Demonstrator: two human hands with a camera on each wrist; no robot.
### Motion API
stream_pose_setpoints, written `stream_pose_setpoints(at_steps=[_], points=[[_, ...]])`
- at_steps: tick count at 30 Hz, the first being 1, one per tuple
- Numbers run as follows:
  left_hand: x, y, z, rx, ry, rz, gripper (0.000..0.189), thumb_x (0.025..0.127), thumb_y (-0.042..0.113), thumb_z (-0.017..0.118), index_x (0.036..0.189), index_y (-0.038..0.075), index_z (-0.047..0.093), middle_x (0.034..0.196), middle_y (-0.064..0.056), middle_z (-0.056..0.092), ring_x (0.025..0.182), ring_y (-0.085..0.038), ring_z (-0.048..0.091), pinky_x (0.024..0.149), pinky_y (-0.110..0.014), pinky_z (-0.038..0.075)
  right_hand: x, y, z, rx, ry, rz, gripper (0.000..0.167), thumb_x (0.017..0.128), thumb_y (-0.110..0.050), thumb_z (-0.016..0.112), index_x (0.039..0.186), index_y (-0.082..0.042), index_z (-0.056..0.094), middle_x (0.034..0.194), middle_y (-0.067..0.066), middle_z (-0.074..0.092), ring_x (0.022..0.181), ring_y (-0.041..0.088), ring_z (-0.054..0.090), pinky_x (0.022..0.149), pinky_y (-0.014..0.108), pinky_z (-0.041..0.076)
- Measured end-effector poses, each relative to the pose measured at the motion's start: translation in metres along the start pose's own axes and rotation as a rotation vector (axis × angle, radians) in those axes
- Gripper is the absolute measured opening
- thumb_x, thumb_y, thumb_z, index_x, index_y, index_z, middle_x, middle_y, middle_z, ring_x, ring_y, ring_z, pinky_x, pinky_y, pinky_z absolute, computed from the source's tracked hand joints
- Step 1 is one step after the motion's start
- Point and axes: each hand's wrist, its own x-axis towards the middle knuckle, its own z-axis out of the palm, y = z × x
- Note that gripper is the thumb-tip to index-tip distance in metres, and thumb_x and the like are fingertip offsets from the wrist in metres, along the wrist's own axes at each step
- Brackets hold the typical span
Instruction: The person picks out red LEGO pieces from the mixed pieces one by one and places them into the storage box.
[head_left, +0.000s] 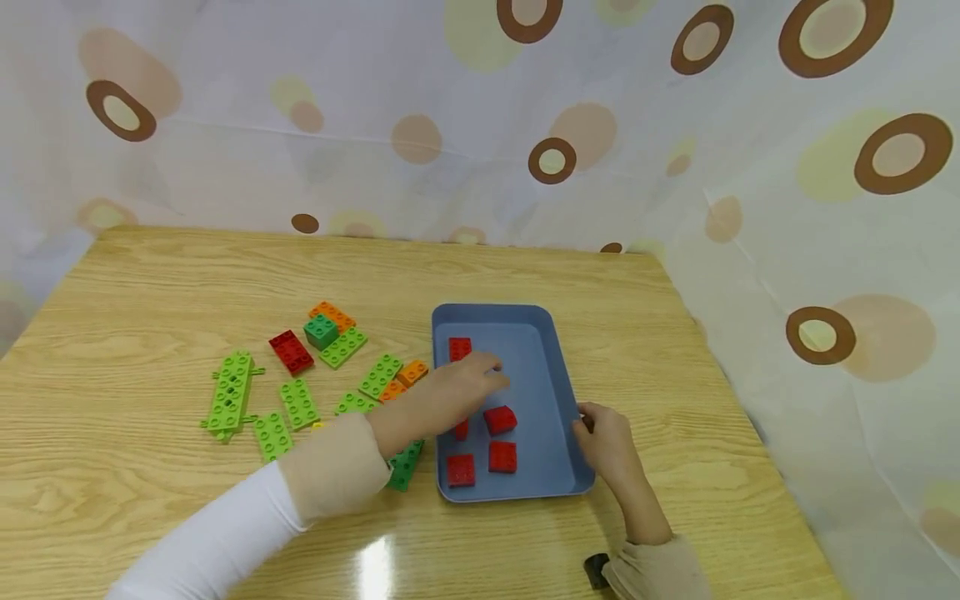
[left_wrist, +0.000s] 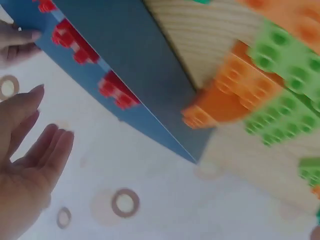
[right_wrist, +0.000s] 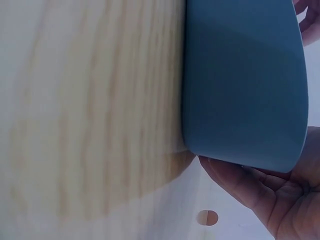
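A blue-grey tray (head_left: 538,375) lies on the table with several red toy bricks (head_left: 502,457) inside, mostly along its left side and near end. My left hand (head_left: 471,385) hovers over the tray's left half, covering part of the bricks. Its thumb and fingers are spread apart with nothing between them, as the left wrist view shows of the same hand (left_wrist: 32,155). On the right side, my right hand (head_left: 606,442) holds the tray by its rim. The right wrist view has that hand (right_wrist: 280,195) with the thumb against the tray's outer wall (right_wrist: 245,100).
Left of the tray lie loose green bricks (head_left: 298,403), orange bricks (head_left: 413,372), a dark red brick (head_left: 292,352) and a long light-green piece with side pegs (head_left: 231,395). A small black object (head_left: 596,571) sits by my right sleeve. A patterned curtain (head_left: 337,117) hangs behind the table.
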Motion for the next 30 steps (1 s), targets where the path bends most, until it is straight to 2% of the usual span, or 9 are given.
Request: stream_pose_setpoints(at_steps=[4, 6, 8, 11, 15, 19, 23, 30], points=[[-0.022, -0.019, -0.012, 0.002, 0.190, -0.013, 0.034, 0.079, 0.003, 0.070, 0.111, 0.003, 0.060, 0.117, -0.016, 0.057, 0.110, -0.028, 0.055, 0.089, -0.033, 0.051, 0.000, 0.001, 0.001, 0.002, 0.002, 0.007, 0.027, 0.085, 0.003, 0.053, 0.109, 0.016, 0.060, 0.077, 0.017, 0.065, 0.063, 0.017, 0.056, 0.052, 0.025, 0.045], [-0.035, -0.031, -0.017, 0.002, 0.257, -0.042, 0.037, 0.077, 0.005, 0.073, 0.112, 0.002, 0.060, 0.116, -0.017, 0.057, 0.110, -0.030, 0.055, 0.089, -0.036, 0.050, -0.001, 0.001, 0.002, -0.001, -0.002, 0.013, 0.028, 0.085, 0.003, 0.053, 0.110, 0.015, 0.060, 0.080, 0.019, 0.065, 0.065, 0.018, 0.057, 0.053, 0.025, 0.046], [-0.050, -0.042, -0.023, -0.014, 0.287, -0.098, 0.040, 0.077, 0.005, 0.073, 0.113, 0.000, 0.059, 0.118, -0.019, 0.056, 0.110, -0.032, 0.054, 0.088, -0.039, 0.051, -0.002, 0.001, 0.001, 0.000, -0.011, 0.020, 0.029, 0.086, 0.003, 0.053, 0.111, 0.016, 0.059, 0.083, 0.021, 0.065, 0.066, 0.019, 0.058, 0.054, 0.027, 0.047], [-0.074, -0.061, -0.028, -0.064, 0.279, -0.209, 0.042, 0.079, 0.005, 0.071, 0.118, -0.002, 0.056, 0.121, -0.021, 0.054, 0.111, -0.035, 0.052, 0.089, -0.044, 0.049, -0.002, -0.001, -0.001, -0.008, -0.015, 0.023, 0.030, 0.086, 0.003, 0.053, 0.111, 0.017, 0.058, 0.086, 0.023, 0.065, 0.069, 0.021, 0.060, 0.056, 0.029, 0.049], [-0.105, -0.085, -0.030, -0.101, 0.216, -0.378, 0.047, 0.082, 0.006, 0.068, 0.125, -0.004, 0.052, 0.125, -0.022, 0.050, 0.109, -0.036, 0.052, 0.088, -0.046, 0.049, -0.002, 0.000, -0.001, -0.014, -0.014, 0.029, 0.030, 0.086, 0.002, 0.052, 0.111, 0.016, 0.058, 0.084, 0.021, 0.065, 0.069, 0.021, 0.059, 0.056, 0.028, 0.049], [-0.130, -0.105, -0.031, -0.124, 0.157, -0.489, 0.049, 0.083, 0.007, 0.067, 0.127, -0.007, 0.048, 0.126, -0.026, 0.046, 0.112, -0.041, 0.048, 0.090, -0.050, 0.046, -0.001, 0.001, -0.002, -0.022, -0.010, 0.028, 0.030, 0.085, 0.002, 0.052, 0.111, 0.016, 0.058, 0.081, 0.019, 0.065, 0.067, 0.019, 0.057, 0.055, 0.026, 0.047], [-0.142, -0.121, -0.031, -0.136, 0.100, -0.561, 0.053, 0.084, 0.010, 0.067, 0.128, -0.008, 0.046, 0.127, -0.030, 0.043, 0.116, -0.045, 0.042, 0.093, -0.055, 0.043, 0.000, 0.002, -0.003, -0.025, -0.005, 0.019, 0.030, 0.085, 0.002, 0.052, 0.110, 0.017, 0.058, 0.077, 0.017, 0.063, 0.064, 0.018, 0.055, 0.053, 0.025, 0.045], [-0.146, -0.143, -0.027, -0.154, -0.011, -0.656, 0.065, 0.084, 0.018, 0.068, 0.135, -0.008, 0.039, 0.129, -0.033, 0.040, 0.113, -0.044, 0.044, 0.091, -0.055, 0.045, 0.000, -0.001, -0.001, -0.020, -0.006, 0.006, 0.029, 0.085, 0.003, 0.053, 0.109, 0.017, 0.059, 0.078, 0.018, 0.064, 0.065, 0.018, 0.057, 0.054, 0.026, 0.046]])
